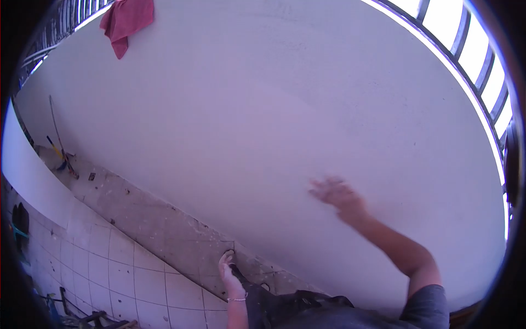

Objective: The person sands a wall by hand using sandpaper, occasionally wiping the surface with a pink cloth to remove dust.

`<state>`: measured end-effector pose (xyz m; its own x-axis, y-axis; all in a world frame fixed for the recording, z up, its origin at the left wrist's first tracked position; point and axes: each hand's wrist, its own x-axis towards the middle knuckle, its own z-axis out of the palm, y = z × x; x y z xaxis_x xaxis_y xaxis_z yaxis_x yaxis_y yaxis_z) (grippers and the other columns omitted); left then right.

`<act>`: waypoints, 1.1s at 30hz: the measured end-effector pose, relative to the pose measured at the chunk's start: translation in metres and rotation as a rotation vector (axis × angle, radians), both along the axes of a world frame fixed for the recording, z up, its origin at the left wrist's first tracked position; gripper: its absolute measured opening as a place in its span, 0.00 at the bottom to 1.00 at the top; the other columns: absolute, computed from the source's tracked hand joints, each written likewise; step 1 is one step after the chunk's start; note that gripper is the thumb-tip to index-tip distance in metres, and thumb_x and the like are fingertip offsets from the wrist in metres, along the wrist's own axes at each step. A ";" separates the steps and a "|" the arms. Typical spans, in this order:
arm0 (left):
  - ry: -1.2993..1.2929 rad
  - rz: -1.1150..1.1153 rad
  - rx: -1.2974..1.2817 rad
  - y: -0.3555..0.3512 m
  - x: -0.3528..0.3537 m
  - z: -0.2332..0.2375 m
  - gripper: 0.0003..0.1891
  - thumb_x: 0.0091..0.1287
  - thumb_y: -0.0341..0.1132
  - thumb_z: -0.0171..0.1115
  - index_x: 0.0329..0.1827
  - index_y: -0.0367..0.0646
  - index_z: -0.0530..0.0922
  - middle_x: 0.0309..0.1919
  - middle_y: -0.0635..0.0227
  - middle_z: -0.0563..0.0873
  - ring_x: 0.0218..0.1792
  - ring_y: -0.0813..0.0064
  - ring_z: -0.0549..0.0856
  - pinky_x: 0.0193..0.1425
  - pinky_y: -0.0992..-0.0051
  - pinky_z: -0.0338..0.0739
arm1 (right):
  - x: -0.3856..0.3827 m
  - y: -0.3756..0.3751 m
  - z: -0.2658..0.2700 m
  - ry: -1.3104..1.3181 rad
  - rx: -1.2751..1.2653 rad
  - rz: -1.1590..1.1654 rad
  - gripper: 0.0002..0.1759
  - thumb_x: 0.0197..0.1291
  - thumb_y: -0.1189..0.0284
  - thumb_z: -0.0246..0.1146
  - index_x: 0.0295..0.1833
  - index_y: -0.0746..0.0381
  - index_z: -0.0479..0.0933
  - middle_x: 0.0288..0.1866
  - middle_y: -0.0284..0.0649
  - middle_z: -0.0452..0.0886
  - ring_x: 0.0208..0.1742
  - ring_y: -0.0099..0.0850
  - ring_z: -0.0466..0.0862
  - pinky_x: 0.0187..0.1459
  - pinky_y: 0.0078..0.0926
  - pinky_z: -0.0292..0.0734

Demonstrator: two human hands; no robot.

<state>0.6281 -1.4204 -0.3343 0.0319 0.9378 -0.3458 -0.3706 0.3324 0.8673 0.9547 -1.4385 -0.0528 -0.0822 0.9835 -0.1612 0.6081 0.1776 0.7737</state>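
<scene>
Blurred by motion, my right hand [341, 198] is over the pale wall [246, 126], its fingers stretched out and nothing showing in them. My left hand [231, 278] hangs low, near my dark clothing and above the floor strip at the wall's foot. Its fingers are curled, with a small dark shape at the fingertips; I cannot tell what they hold. A bracelet [236, 299] circles the left wrist.
A red cloth [126, 24] hangs over the wall's top edge. Metal bars [463, 30] stand above the wall at right. Long-handled tools [64, 159] lean in the far left corner. White floor tiles [120, 274] adjoin the rough strip; dark frame-like objects [93, 318] lie at lower left.
</scene>
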 end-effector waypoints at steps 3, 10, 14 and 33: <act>-0.134 0.117 -0.538 -0.005 -0.022 -0.045 0.22 0.76 0.43 0.48 0.67 0.41 0.72 0.56 0.66 0.81 0.61 0.71 0.76 0.70 0.70 0.61 | -0.001 -0.009 0.075 -0.037 0.035 0.056 0.55 0.54 0.63 0.63 0.84 0.42 0.40 0.86 0.30 0.40 0.84 0.35 0.48 0.79 0.40 0.45; 0.145 -0.024 -0.044 0.057 0.038 -0.025 0.17 0.75 0.36 0.51 0.59 0.36 0.77 0.55 0.62 0.82 0.58 0.68 0.78 0.68 0.72 0.66 | -0.036 0.080 0.040 -0.039 0.196 0.081 0.63 0.45 0.51 0.70 0.84 0.45 0.41 0.86 0.34 0.41 0.83 0.45 0.50 0.75 0.51 0.50; 0.102 -0.255 0.246 0.090 0.100 0.023 0.19 0.77 0.39 0.48 0.61 0.35 0.75 0.58 0.60 0.80 0.62 0.68 0.76 0.70 0.69 0.64 | -0.069 0.181 -0.009 -0.071 0.365 0.231 0.54 0.57 0.61 0.62 0.84 0.56 0.40 0.86 0.37 0.40 0.83 0.46 0.48 0.76 0.50 0.50; -0.479 -1.322 -0.045 0.023 0.112 0.107 0.36 0.75 0.51 0.53 0.78 0.39 0.56 0.78 0.59 0.58 0.77 0.63 0.58 0.79 0.61 0.51 | -0.057 -0.108 -0.063 2.284 0.701 -0.681 0.13 0.60 0.65 0.73 0.48 0.57 0.86 0.29 0.35 0.85 0.31 0.23 0.82 0.34 0.27 0.79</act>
